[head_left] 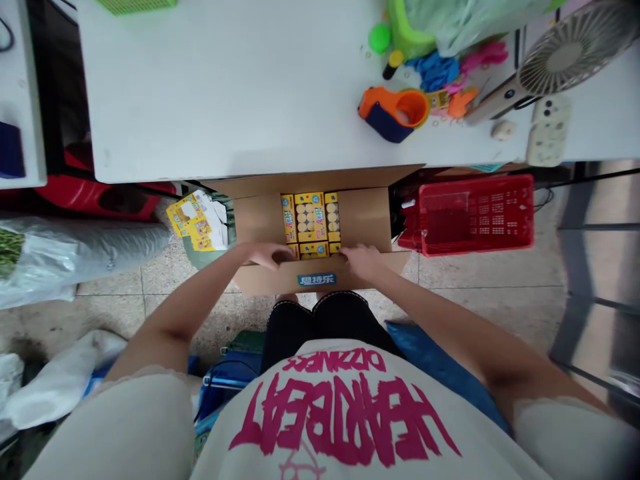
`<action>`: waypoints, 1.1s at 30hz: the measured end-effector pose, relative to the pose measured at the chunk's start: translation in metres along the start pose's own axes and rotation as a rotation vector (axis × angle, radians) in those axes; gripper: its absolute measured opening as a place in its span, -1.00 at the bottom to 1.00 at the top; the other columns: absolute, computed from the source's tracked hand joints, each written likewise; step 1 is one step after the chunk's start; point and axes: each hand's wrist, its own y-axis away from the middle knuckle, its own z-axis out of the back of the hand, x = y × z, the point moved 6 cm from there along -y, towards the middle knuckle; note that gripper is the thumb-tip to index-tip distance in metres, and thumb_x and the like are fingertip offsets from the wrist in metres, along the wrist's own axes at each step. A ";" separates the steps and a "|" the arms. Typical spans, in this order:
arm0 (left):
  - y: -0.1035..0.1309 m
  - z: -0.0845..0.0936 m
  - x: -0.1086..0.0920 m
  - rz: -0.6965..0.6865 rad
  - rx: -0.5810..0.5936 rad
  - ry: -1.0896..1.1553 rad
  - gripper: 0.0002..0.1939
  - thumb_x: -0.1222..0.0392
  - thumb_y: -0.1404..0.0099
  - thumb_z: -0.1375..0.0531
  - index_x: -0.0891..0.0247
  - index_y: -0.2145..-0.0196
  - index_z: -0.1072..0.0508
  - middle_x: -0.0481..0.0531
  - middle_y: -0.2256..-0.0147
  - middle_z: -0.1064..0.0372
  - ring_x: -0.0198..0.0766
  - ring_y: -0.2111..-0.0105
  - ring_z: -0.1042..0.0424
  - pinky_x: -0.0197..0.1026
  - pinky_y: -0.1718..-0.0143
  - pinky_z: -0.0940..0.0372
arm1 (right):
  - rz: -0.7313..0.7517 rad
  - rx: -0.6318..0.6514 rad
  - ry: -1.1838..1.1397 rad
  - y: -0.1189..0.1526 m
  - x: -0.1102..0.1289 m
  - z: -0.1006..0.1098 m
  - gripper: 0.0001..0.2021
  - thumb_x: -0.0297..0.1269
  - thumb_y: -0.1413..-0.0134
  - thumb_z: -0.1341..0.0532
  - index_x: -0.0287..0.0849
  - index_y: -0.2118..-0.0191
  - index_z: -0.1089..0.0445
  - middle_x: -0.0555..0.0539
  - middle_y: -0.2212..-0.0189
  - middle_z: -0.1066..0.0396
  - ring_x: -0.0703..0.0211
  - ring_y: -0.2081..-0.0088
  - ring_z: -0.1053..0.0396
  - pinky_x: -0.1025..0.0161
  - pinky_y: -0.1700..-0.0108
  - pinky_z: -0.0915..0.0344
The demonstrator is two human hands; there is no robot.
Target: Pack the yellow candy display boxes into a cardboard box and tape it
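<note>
An open cardboard box (315, 181) sits between my body and the white table, its near flap folded down toward me with a blue label on it. Inside, small yellow boxes (311, 217) with round pale windows are packed in the middle, between two brown side flaps. On the near left edge, my left hand (267, 254) is closed around the cardboard, thumb outside and fingers beside the yellow boxes. My right hand (361, 260) grips the same edge farther right, its fingertips reaching in near the yellow boxes.
Above the box stands a white table (225, 87) holding an orange-and-blue tape dispenser (395, 112), a handheld fan (560, 60) and a green basket (407, 33). A red crate (477, 215) is right of the box. Yellow printed cards (197, 220) and a large plastic-wrapped bag (100, 253) lie left.
</note>
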 end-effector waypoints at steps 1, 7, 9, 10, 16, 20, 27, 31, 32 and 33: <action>0.003 0.010 0.000 0.055 -0.211 -0.093 -0.22 0.23 -0.02 -0.23 0.22 -0.24 -0.25 0.11 -0.25 -0.21 -0.02 -0.22 -0.22 -0.04 -0.24 -0.14 | -0.041 -0.071 0.010 -0.014 -0.006 0.003 -0.53 -0.36 -0.14 -0.18 -0.08 -0.19 -0.27 -0.23 -0.03 -0.41 -0.15 -0.13 -0.27 -0.04 -0.06 -0.19; 0.004 -0.030 0.011 0.694 -1.250 -0.154 -0.30 0.17 -0.30 -0.05 0.42 -0.35 -0.02 0.43 -0.37 0.22 0.25 -0.38 0.29 0.50 -0.24 0.33 | -0.278 -0.236 -0.006 -0.068 -0.032 0.000 0.08 -0.25 0.24 -0.48 -0.05 -0.39 0.09 -0.35 -0.37 0.17 -0.36 -0.37 0.23 -0.33 -0.28 0.27; -0.012 -0.049 0.016 0.785 -1.405 -0.066 -0.33 0.17 -0.37 0.05 0.57 -0.35 0.04 0.51 -0.37 0.27 0.17 -0.39 0.34 0.41 -0.28 0.36 | -0.357 -0.162 -0.043 -0.074 -0.036 -0.004 0.18 -0.21 0.32 -0.51 -0.08 -0.41 0.14 -0.38 -0.38 0.23 -0.40 -0.37 0.26 -0.37 -0.27 0.28; -0.019 -0.053 0.017 0.826 -1.467 -0.056 -0.33 0.15 -0.40 0.10 0.60 -0.35 0.06 0.54 -0.36 0.30 0.15 -0.39 0.36 0.38 -0.30 0.37 | -0.381 -0.120 -0.049 -0.074 -0.035 -0.005 0.22 -0.20 0.36 -0.53 -0.08 -0.41 0.17 -0.40 -0.39 0.26 -0.43 -0.37 0.28 -0.39 -0.27 0.28; -0.034 -0.043 0.017 0.887 -1.520 -0.125 -0.36 0.11 -0.46 0.22 0.53 -0.37 0.05 0.54 -0.37 0.35 0.12 -0.39 0.45 0.36 -0.30 0.42 | 0.099 -0.403 0.083 -0.075 0.026 0.084 -0.38 -0.09 -0.21 -0.17 0.11 -0.36 -0.06 -0.19 -0.36 0.08 -0.24 -0.34 0.13 -0.21 -0.31 0.21; -0.030 -0.042 0.018 0.893 -1.513 -0.093 -0.36 0.11 -0.46 0.21 0.51 -0.38 0.08 0.51 -0.37 0.36 0.13 -0.39 0.46 0.33 -0.31 0.45 | -0.073 -0.755 0.063 -0.098 0.031 0.193 -0.47 -0.06 -0.34 0.08 0.11 -0.38 0.02 -0.12 -0.38 0.23 -0.28 -0.37 0.32 -0.31 -0.30 0.29; -0.031 -0.045 0.024 0.857 -1.498 0.009 -0.34 0.09 -0.45 0.20 0.48 -0.39 0.10 0.38 -0.40 0.40 0.06 -0.40 0.48 0.30 -0.32 0.53 | 0.025 -0.418 0.095 -0.147 0.032 0.174 -0.43 0.10 -0.27 -0.01 0.27 -0.36 0.00 -0.02 -0.43 0.42 -0.35 -0.39 0.59 -0.55 -0.20 0.53; -0.026 -0.049 0.031 0.820 -1.538 0.167 -0.36 0.11 -0.46 0.26 0.56 -0.35 0.04 0.31 -0.40 0.34 -0.10 -0.41 0.45 0.16 -0.38 0.52 | 0.098 -0.397 0.082 -0.116 0.047 0.092 -0.44 0.11 -0.31 0.04 0.26 -0.37 0.04 -0.06 -0.44 0.38 -0.19 -0.42 0.49 -0.41 -0.29 0.50; -0.025 -0.052 0.035 0.826 -1.549 0.235 -0.37 0.12 -0.45 0.29 0.60 -0.33 -0.01 0.33 -0.40 0.34 -0.13 -0.41 0.44 0.11 -0.39 0.49 | 0.107 -0.368 0.078 -0.109 0.049 0.068 -0.46 0.10 -0.31 0.04 0.24 -0.36 -0.01 -0.08 -0.44 0.34 -0.15 -0.43 0.43 -0.35 -0.32 0.45; -0.024 -0.054 0.039 0.839 -1.561 0.304 -0.37 0.13 -0.45 0.30 0.63 -0.29 -0.06 0.36 -0.40 0.35 -0.15 -0.41 0.44 0.07 -0.40 0.44 | 0.111 -0.329 0.074 -0.104 0.050 0.045 -0.47 0.10 -0.32 0.05 0.23 -0.35 -0.05 -0.09 -0.43 0.29 -0.15 -0.43 0.37 -0.34 -0.32 0.42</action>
